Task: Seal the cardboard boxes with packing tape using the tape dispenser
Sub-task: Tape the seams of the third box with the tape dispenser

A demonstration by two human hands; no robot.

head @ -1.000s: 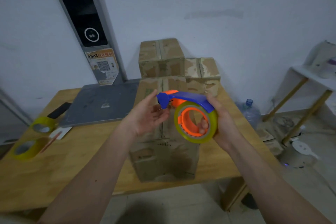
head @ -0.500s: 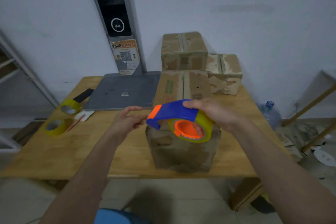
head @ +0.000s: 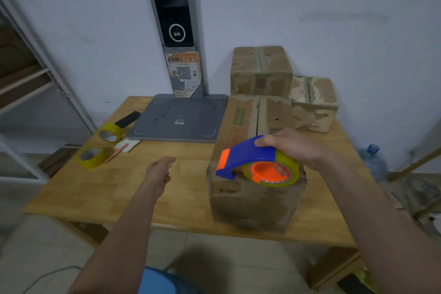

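A long cardboard box (head: pixel 248 198) lies on the wooden table (head: pixel 119 188), its near end at the front edge. My right hand (head: pixel 290 147) grips a blue and orange tape dispenser (head: pixel 248 157) loaded with a yellowish roll, held over the near end of the box's top. My left hand (head: pixel 158 173) hovers above the table to the left of the box, fingers loosely curled and holding nothing. A smaller box (head: pixel 261 70) sits stacked at the back, and another box (head: pixel 313 102) stands to its right.
Two yellow tape rolls (head: pixel 91 156) (head: pixel 111 131) lie at the table's left edge beside a red pen (head: pixel 117 153) and a black phone (head: pixel 127 119). A grey platform with an upright column (head: pixel 177 119) stands at the back. A water bottle (head: pixel 372 162) is on the floor to the right.
My left hand has pulled away from the dispenser to the left and down. My right hand has lowered the dispenser onto the near end of the box. The view has tilted down.
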